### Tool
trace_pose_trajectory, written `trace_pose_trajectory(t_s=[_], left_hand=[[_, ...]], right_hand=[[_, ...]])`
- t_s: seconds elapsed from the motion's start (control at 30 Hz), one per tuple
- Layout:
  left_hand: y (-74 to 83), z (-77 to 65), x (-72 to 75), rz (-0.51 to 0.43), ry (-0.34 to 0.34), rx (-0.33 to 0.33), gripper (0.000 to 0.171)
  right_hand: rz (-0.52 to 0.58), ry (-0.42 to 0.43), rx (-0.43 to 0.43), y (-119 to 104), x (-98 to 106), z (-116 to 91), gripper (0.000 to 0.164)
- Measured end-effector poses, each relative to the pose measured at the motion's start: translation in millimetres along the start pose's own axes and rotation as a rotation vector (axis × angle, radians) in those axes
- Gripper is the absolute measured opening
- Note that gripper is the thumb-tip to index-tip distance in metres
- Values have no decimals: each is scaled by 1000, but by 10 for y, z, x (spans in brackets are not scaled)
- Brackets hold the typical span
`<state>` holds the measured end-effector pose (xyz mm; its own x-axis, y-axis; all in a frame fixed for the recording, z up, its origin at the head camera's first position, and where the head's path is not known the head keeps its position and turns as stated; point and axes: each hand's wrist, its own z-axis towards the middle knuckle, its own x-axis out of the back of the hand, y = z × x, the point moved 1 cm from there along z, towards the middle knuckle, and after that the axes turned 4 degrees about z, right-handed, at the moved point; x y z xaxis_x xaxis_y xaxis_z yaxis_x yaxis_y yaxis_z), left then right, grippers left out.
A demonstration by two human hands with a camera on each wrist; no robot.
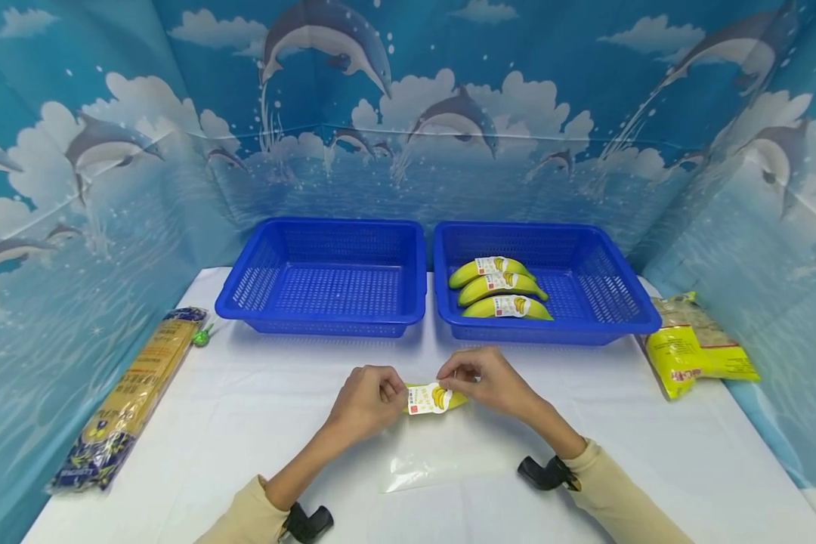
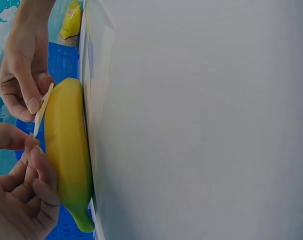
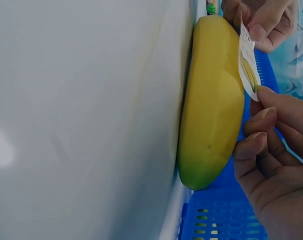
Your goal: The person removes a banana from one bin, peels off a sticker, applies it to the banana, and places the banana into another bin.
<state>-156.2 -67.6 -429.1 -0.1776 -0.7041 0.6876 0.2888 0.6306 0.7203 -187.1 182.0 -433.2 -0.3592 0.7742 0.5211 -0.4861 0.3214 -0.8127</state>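
Observation:
A yellow banana with green ends lies on the table in front of me, mostly covered by the hands and sticker in the head view. Over it is a white sticker printed with bananas. My left hand pinches the sticker's left end between thumb and finger. At the other end, my right hand pinches the sticker's edge. In the right wrist view the sticker stands at the banana's upper side, its flat face partly apart from the peel. The right hand's curled lower fingers are close against the banana.
Three labelled bananas lie in the right blue basket. A second blue basket stands left of it. A glossy translucent sheet lies before the hands. Noodle pack, green ball-shaped item and yellow bag flank the table.

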Motion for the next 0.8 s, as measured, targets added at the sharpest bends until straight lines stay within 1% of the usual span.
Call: trace_pose_trajectory(t_s=[0.17,0.37,0.47,0.53,0.7,0.8], left_hand=[[16,1,-7,29,16,2,13],[25,-4,-2,-13,23,4,12],[22,0,-5,-30,25,-11,14],[22,2,-7,-30,22,-24,15],[41,-13,0,19,6,-54,14],[51,-25,0,48,-7,-60,14]], right_hand=[[-26,-4,-2,0,0,9,10],[-44,4,36,35,-8,5,11],[-47,5,53,42,-13,-1,11],[-58,3,49,37,-17,-2,12],[-71,-14,44,10,-22,6,13],[-56,-34,65,3,-19,10,15]])
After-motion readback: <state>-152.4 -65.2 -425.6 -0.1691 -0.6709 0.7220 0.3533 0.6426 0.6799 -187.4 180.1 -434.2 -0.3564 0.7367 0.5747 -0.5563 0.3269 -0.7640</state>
